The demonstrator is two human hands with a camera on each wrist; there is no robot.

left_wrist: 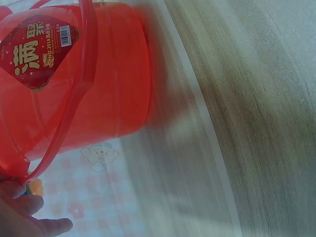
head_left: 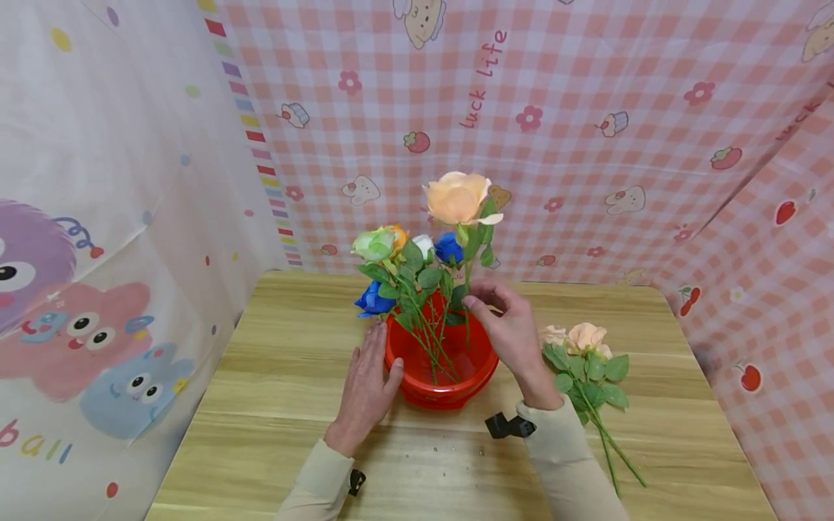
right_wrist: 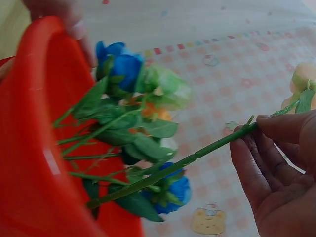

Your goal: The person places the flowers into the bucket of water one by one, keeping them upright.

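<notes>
My right hand [head_left: 511,329] pinches the stem [right_wrist: 212,148] of a large peach rose [head_left: 458,200] between thumb and fingers. The bloom stands high above the red bucket [head_left: 435,398], and the stem's lower end reaches inside the rim. Flat along the bucket's left side, my left hand [head_left: 367,387] touches the rim with its fingers nearly straight. Inside the bucket lean several other flowers: a pale green rose [head_left: 373,245], a blue rose [head_left: 374,299] drooping over the left rim, another blue rose [head_left: 448,247], a white one [head_left: 423,246] and an orange one [right_wrist: 157,112] partly hidden.
Right of the bucket, peach roses [head_left: 588,338] with long green stems lie on the wooden table [head_left: 287,405]. A bucket handle [left_wrist: 81,94] hangs along the outer wall. Small droplets or specks dot the table in front. Patterned cloth [head_left: 586,181] hangs behind and at both sides.
</notes>
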